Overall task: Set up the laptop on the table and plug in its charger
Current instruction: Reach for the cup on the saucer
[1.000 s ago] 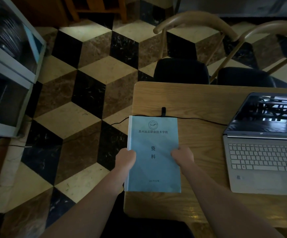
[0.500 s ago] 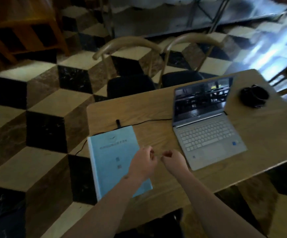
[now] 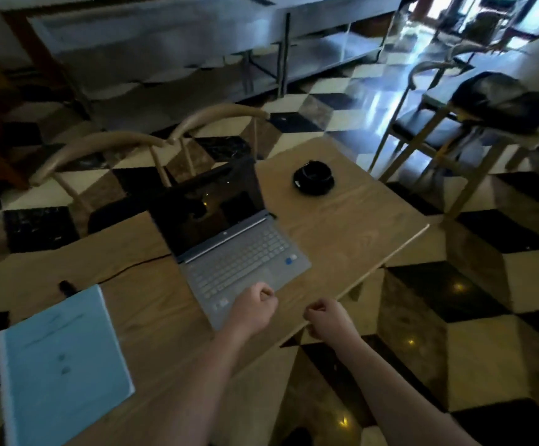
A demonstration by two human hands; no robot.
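Observation:
A silver laptop [image 3: 242, 262] stands open on the wooden table [image 3: 351, 226], its screen dark. A black cable [image 3: 132, 268] runs from behind the laptop's left side across the table to a small black plug end [image 3: 66, 286]. My left hand [image 3: 255, 309] hovers over the laptop's front left corner, fingers curled, holding nothing. My right hand [image 3: 327, 318] is loosely closed above the table's front edge, also without anything in it. A light blue booklet [image 3: 62, 365] lies flat at the table's near left.
A black round object [image 3: 313, 178] sits on the table's far right. Two wooden chairs [image 3: 152, 149] with dark seats stand behind the table. Another chair [image 3: 429, 123] and a stool carrying a dark bag [image 3: 503, 101] stand at the right. The floor is checkered tile.
Both hands let go of the blue booklet, which now lies on the table, and moved right toward the laptop. The view swung right.

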